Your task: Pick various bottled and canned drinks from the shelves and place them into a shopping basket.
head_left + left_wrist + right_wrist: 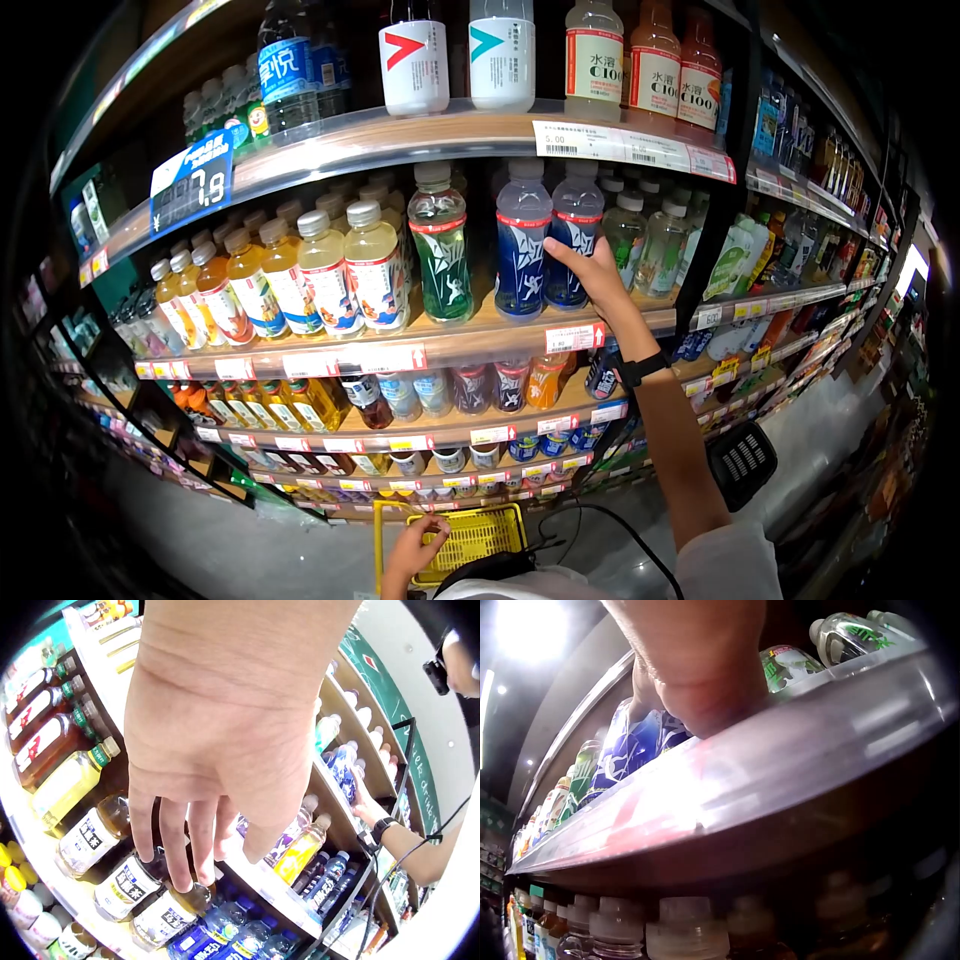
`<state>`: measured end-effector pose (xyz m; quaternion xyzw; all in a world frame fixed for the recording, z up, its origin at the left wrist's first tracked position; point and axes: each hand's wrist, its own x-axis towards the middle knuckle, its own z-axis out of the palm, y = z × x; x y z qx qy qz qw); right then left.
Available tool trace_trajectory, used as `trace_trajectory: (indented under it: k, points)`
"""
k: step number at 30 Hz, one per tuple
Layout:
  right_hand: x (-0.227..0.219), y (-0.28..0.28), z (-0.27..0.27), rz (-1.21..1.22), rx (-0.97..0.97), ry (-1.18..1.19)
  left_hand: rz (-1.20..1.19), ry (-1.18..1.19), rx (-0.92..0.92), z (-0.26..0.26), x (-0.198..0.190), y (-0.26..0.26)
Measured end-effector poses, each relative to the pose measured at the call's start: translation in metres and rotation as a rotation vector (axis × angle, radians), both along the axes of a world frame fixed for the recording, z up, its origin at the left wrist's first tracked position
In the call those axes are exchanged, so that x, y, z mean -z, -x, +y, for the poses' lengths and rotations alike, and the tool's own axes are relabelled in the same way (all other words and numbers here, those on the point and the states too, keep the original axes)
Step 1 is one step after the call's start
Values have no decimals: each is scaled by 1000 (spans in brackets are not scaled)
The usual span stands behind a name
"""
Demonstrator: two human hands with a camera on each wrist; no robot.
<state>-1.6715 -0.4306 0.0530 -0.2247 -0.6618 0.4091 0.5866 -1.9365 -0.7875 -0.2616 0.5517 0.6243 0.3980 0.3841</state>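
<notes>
Currently: left hand free, fingers loose, by yellow basket | blue bottle, right of its twin, on shelf | right hand grips it, fingertips hidden | likely heavyish, firm-walled, maybe slick; take round the waist, below cap.

The blue bottles are deep blue with bold white lettering and a red band; the green bottle repeats that white-and-red pattern on dark green. The juice bottles run from pale yellow to amber, with red and blue printing on white. One white label bears a red chevron, the next white label a teal one. The price sign is blue with white figures, the wristband plain black, the sleeve whitish, the basket bright yellow, the shelf wood-brown and the floor grey.
</notes>
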Motion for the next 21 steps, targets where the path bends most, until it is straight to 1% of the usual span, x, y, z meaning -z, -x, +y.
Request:
trace_trajectory:
  k: [2,4,6,9,11,13,16,17,19,21]
  points:
    - [1,1,0,2,-9,-10,5,-13,1,4,1,-1]
    - [1,3,-1,26,9,-2,61,61,9,4,-18,-6]
    - [4,3,-1,30,22,-11,69,36,12,6,-10,-5]
    - [11,2,7,5,35,-22,16,-67,-2,8,11,-5]
    - [13,2,8,3,47,-51,16,-49,5,6,24,-2]
    - [14,4,7,-1,77,-96,30,-17,14,5,21,-3]
    - [12,6,3,4,111,-130,60,-33,25,5,21,-3]
    - [13,6,3,-32,155,-163,58,-39,27,5,22,-3]
    - [13,5,0,-58,191,-191,45,31,26,6,27,-3]
    - [14,5,-1,-86,242,-208,41,18,39,7,29,-4]
